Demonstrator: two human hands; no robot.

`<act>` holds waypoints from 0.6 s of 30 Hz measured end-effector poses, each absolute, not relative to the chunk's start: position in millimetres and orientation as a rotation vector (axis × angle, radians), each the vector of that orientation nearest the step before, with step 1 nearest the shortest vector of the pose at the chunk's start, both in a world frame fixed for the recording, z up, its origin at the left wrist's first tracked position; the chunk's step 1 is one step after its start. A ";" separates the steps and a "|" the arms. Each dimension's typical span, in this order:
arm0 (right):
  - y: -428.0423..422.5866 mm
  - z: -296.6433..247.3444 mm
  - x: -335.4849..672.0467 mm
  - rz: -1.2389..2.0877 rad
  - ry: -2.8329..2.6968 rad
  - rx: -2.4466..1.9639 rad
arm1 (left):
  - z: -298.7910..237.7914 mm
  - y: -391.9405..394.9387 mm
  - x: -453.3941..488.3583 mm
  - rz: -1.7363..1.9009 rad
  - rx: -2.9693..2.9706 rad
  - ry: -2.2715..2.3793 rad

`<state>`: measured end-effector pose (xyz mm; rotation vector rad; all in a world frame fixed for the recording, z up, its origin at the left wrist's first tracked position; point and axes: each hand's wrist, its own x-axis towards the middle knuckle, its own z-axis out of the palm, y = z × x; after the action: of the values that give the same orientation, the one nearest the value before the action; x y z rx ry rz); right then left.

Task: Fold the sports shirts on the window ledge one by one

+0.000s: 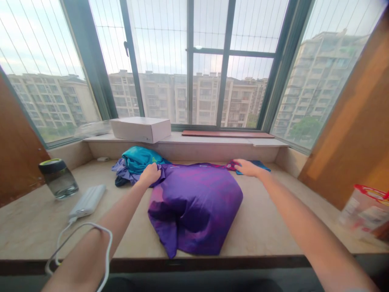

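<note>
A purple garment (197, 202) lies rumpled on the stone ledge, its near edge reaching close to the ledge's front. My left hand (151, 174) is closed on its far left corner. At the far right corner, where the cloth shows a reddish-pink patterned part, my right hand (245, 167) grips it with bent fingers. A heap of teal and lavender clothes (141, 160) sits just beyond my left hand. Behind my right hand lies a flat blue cloth (258, 165), partly hidden by the hand.
On the left stand a dark-lidded water bottle (59, 178) and a white power bank (88, 200), whose white cable (110, 247) loops over my left forearm. A white box (141, 129) rests on the window sill. A clear plastic tub with a red rim (366, 209) is at right.
</note>
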<state>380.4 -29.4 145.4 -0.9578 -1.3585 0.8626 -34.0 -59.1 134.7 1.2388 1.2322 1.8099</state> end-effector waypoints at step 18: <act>-176.2 8.2 379.0 0.446 -2.493 -1.054 | 49.6 -233.3 -6.7 0.331 2.563 1.328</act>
<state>379.0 -176.2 8.2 -1.0542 -2.4928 0.4460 -6.7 -233.3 49.6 2.5625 1.3281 0.3313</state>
